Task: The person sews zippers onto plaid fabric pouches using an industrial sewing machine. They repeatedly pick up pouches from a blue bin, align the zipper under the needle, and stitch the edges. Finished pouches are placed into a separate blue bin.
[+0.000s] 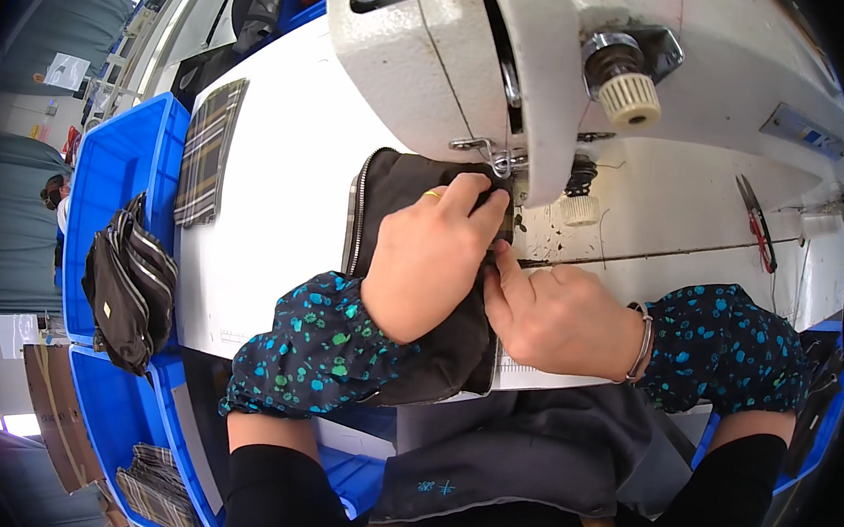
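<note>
A dark brown cloth pouch (380, 192) with a zipper along its left side lies on the white sewing table, its top right part under the presser foot (500, 162) of the sewing machine (425, 58). My left hand (433, 249), with a ring on one finger, rests over the pouch, fingers bent and pressed together on the cloth just in front of the foot. At the pouch's right edge, my right hand (567, 321) pinches the cloth between thumb and fingers. The fingertips partly hide the edge, and the pouch's lower end hangs toward my lap.
Red-handled scissors (761, 228) lie on the right of the table. A folded plaid cloth (211, 150) is at the left edge. Beyond it stands a blue bin (120, 162) with dark zippered pieces (129, 288) draped over its side; a lower bin holds plaid pieces (161, 492).
</note>
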A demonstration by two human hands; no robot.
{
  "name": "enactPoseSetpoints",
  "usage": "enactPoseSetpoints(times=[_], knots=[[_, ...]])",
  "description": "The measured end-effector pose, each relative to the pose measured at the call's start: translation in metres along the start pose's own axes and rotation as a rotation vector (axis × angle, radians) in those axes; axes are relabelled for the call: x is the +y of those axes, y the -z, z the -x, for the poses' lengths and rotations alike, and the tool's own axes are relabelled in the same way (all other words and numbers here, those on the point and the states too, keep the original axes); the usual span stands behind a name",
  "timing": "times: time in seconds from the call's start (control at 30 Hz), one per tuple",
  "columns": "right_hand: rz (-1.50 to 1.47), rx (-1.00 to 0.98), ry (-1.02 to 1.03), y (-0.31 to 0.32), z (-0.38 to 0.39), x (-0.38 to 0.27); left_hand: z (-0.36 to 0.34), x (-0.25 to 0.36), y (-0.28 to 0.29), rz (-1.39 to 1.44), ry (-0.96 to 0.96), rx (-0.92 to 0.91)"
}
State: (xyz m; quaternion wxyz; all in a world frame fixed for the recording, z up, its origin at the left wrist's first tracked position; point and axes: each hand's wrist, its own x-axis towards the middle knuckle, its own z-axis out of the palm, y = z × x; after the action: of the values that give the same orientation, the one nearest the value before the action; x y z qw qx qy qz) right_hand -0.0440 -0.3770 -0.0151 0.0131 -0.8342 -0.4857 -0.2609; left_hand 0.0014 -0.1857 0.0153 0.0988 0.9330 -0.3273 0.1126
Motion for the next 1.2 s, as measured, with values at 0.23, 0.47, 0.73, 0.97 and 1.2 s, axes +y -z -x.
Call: enactPoseSetpoints(times=[0.23,0.47,0.73,0.97,1.2], knots=[[-0.024,-0.003,-0.017,0.001,0.0,-0.002,-0.001,0.006,-0.001,-0.005,0.031,-0.079],[-0.052,-0.037,-0.025,0.006,0.001,-0.001,-0.003,0.01,-0.004,0.033,0.065,-0.081],[-0.012,-0.057,-0.044,0.004,0.002,0.0,-0.004,0.011,-0.003,0.026,0.075,-0.039],[-0.008,-0.041,-0.047,0.003,0.003,-0.001,0.0,0.019,0.021,-0.029,0.136,-0.226],[0.014,-0.071,-0.035,0.005,0.004,-0.005,-0.001,0.005,0.028,0.191,0.044,-0.409]])
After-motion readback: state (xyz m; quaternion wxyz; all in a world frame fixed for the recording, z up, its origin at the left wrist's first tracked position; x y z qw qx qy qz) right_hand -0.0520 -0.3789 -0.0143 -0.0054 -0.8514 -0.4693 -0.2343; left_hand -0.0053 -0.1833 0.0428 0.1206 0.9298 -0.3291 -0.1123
